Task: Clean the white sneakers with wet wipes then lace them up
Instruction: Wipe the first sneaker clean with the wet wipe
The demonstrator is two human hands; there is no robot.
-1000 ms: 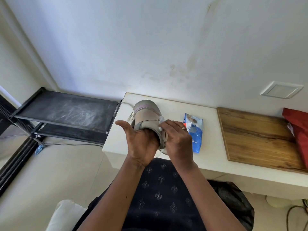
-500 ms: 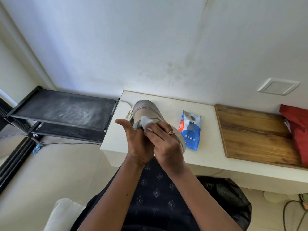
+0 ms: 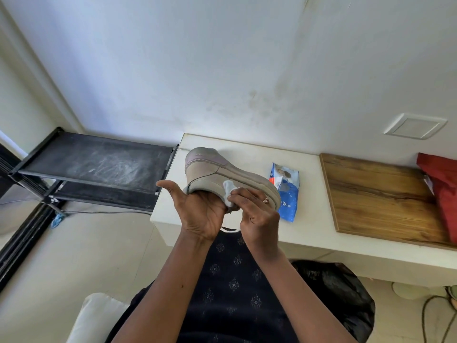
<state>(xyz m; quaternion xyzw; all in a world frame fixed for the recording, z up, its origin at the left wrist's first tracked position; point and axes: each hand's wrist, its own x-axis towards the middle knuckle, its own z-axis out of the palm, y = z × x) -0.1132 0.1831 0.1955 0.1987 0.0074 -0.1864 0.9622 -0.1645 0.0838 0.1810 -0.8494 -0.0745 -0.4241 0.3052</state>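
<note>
A long white table (image 3: 309,233) stands against the pale wall. Left of it is a black metal shelf rack (image 3: 99,164). A brown wooden board (image 3: 378,194) lies on the right part of the table, and a red bag (image 3: 442,184) sits at its far right end. A black plastic bag (image 3: 338,290) sits on the floor under the table.

The white sneaker with a pale purple heel patch (image 3: 210,174) is held up in the air over the left end of the table, lying on its side, heel to the left. The left hand (image 3: 200,211) cups it from below, thumb sticking out. A blue packet of wet wipes (image 3: 285,191) lies on the table just right of the shoe. The right hand (image 3: 257,214) pinches a small white wet wipe (image 3: 228,191) and presses it against the shoe's side.
</note>
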